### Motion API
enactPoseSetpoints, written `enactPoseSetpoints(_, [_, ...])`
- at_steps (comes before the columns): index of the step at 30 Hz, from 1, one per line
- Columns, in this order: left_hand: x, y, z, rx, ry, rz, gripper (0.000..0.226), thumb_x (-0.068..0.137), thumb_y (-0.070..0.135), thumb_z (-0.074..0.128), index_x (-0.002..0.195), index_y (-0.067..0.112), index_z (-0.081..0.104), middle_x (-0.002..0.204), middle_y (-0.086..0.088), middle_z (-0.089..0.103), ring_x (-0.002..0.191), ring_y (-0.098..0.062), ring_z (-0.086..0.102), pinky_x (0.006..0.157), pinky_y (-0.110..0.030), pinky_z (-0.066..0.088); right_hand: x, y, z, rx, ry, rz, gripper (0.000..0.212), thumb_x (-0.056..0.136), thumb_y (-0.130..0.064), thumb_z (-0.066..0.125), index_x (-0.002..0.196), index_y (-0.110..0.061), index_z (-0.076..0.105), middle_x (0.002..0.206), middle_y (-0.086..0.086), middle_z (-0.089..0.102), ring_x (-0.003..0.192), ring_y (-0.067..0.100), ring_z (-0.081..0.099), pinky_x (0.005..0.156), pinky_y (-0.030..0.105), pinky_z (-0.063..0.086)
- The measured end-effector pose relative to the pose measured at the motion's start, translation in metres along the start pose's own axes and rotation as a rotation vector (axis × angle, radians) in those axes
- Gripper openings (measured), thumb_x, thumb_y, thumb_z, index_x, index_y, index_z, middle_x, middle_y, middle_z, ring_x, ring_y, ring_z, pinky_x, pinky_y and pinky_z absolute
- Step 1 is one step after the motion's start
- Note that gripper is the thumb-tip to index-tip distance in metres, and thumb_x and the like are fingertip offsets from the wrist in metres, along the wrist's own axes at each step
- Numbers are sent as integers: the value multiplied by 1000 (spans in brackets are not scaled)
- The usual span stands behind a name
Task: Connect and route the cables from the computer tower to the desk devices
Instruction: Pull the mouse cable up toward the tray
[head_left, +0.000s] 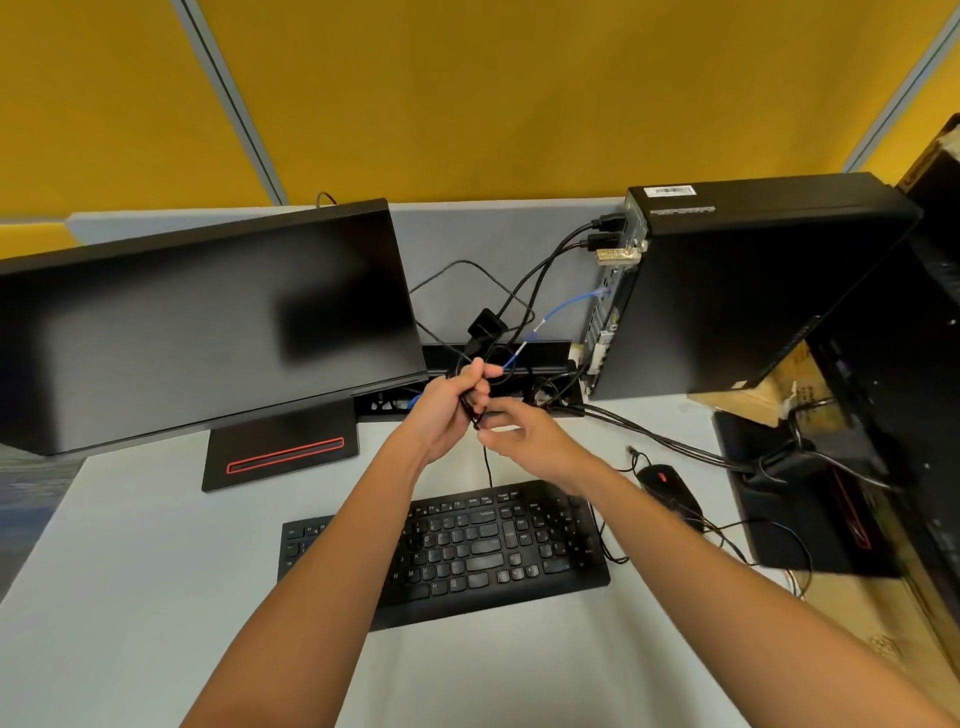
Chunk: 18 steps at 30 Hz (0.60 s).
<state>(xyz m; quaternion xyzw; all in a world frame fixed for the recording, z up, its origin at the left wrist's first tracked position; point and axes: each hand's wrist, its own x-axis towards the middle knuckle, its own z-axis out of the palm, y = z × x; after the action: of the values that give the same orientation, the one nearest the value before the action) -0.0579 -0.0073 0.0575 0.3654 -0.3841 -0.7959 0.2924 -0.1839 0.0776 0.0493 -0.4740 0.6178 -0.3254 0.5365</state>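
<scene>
A black computer tower stands at the back right with its rear ports facing left. Black cables and a blue cable run from those ports down toward the middle of the desk. My left hand grips a bundle of these cables just above the desk's cable slot. My right hand pinches a thin black cable right beside the left hand. That thin cable drops to the black keyboard. A black mouse lies to the right of the keyboard.
A black monitor on a red-trimmed stand fills the left of the grey desk. A second monitor base and screen edge sit at the right, with more cables looped around it. A cardboard box lies behind, under the tower. Yellow partition walls rise behind.
</scene>
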Motion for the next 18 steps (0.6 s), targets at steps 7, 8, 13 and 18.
enactPoseSetpoints(7, [4,1,2,168,-6,35,26,100,19,46,108,4,66,67,3,61,58,-3,52,59,-15,42,5,3,17,-43,454,-168,7,83,-19,74,87,-14,75,73,-10,68,69,-4,61,72,12,48])
enactPoseSetpoints(8, [3,1,2,168,-31,30,27,100,18,45,110,3,65,67,3,61,59,-3,52,59,-16,42,3,1,18,-52,480,-172,6,81,-19,75,84,-14,74,71,-10,66,66,-3,59,68,11,46])
enactPoseSetpoints(13, [-2,4,-2,208,-116,5,28,101,13,42,105,-2,65,89,-4,67,63,-4,55,67,-18,45,2,-1,23,-24,428,-148,9,87,-16,67,89,-8,71,73,-3,62,68,8,54,67,20,45])
enactPoseSetpoints(18, [5,0,1,219,10,44,35,102,20,41,126,0,57,61,7,57,62,-9,45,70,-23,46,-4,-19,16,-80,406,-179,15,96,-15,45,83,-7,41,79,23,59,75,38,57,61,38,43])
